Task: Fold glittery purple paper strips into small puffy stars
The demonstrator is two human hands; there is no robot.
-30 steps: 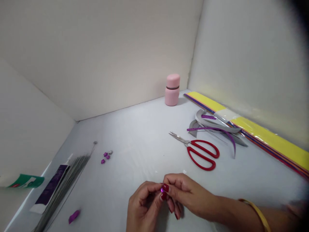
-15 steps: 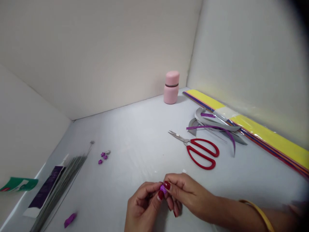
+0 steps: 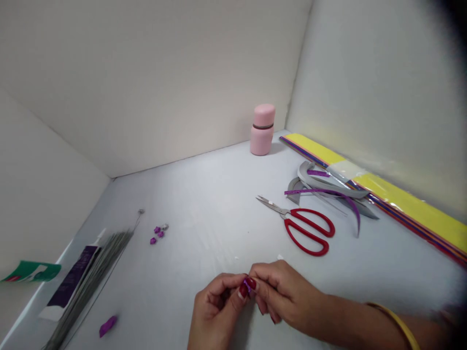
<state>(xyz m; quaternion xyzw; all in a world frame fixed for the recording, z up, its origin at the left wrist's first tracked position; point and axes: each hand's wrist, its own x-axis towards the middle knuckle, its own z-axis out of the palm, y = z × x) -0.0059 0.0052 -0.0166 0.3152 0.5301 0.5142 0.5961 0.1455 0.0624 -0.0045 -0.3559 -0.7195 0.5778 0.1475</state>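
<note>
Between the fingertips of both hands is a small purple glittery folded piece (image 3: 249,287), mostly covered by the thumbs. My left hand (image 3: 221,308) pinches it from the left, thumb and forefinger closed. From the right, my right hand (image 3: 280,294) grips the same piece with thumb and forefinger. Whether it is a finished star like those on the table cannot be made out. Red-handled scissors (image 3: 306,228) lie beyond the right hand, blades pointing left. Several small purple stars (image 3: 157,234) rest to the left, beside a small silver one (image 3: 165,226).
Purple and grey paper strips (image 3: 328,189) lie at the right against a long pack of coloured paper (image 3: 394,194). A pink flask (image 3: 262,131) stands at the back. On the left are a bundle of wires (image 3: 95,277), a purple-and-white tube (image 3: 75,279) and a purple scrap (image 3: 108,326).
The thumbs have come closer together over the purple piece, covering more of it. The whole view has shifted slightly; the things on the table stay in place.
</note>
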